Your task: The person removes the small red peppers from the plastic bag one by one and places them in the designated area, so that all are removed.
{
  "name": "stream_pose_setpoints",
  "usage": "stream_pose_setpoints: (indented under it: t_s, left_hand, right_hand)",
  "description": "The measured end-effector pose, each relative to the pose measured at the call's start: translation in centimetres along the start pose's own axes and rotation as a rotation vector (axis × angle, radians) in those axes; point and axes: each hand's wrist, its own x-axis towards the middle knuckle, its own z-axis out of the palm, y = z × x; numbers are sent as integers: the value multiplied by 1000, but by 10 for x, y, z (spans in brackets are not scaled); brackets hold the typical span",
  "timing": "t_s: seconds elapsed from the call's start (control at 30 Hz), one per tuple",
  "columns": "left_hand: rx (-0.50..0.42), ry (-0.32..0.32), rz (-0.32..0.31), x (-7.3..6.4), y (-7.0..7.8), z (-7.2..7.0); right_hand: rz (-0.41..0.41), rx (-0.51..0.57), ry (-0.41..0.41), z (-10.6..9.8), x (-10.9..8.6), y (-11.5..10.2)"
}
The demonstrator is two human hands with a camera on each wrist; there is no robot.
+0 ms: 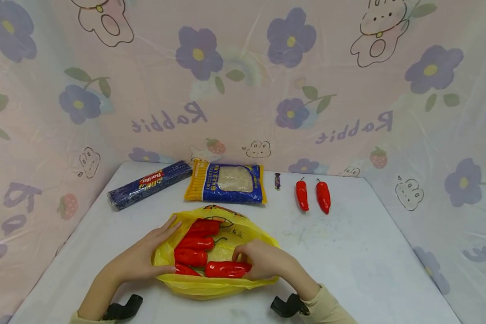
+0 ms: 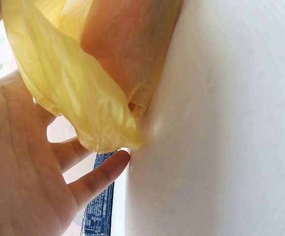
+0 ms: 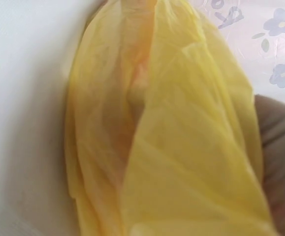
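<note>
A yellow plastic bag (image 1: 204, 288) lies on the table with its mouth spread wide and several red peppers (image 1: 191, 258) inside. My left hand (image 1: 139, 254) rests along the bag's left rim, fingers extended, thumb over the edge. In the left wrist view, the left hand (image 2: 29, 167) has spread fingers beside the yellow film. My right hand (image 1: 263, 260) reaches in from the right and grips the end of the nearest red pepper (image 1: 227, 269); its fingertips are partly hidden. The right wrist view shows mostly the bag (image 3: 191, 142), which hides the fingers.
Behind the bag lie a blue spaghetti pack (image 1: 150, 183) and a blue and yellow orecchiette pack (image 1: 227, 183). A small wrapped candy (image 1: 277, 181) and two more red peppers (image 1: 301, 195) lie at the back right. A patterned curtain (image 1: 243, 90) stands around the white table (image 1: 348, 261).
</note>
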Motion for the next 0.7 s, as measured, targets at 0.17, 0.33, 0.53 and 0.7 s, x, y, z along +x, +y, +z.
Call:
stream_pose_setpoints:
  t_s: [0.17,0.33,0.53,0.7]
  left_hand:
    - [-1,-9,-14,1,1,0]
    - [-2,-3,-8,0,2,-1]
    - [0,-3,-6,0,2,-1]
    - [0,-2,-9,0,2,-1]
  right_hand:
    - [10,15,28,-5,-3,-1]
    - [13,28,100,-10,-4,0]
    - [-42,35,201,-15,-5,4]
    - [-74,64,258,-18,-6,7]
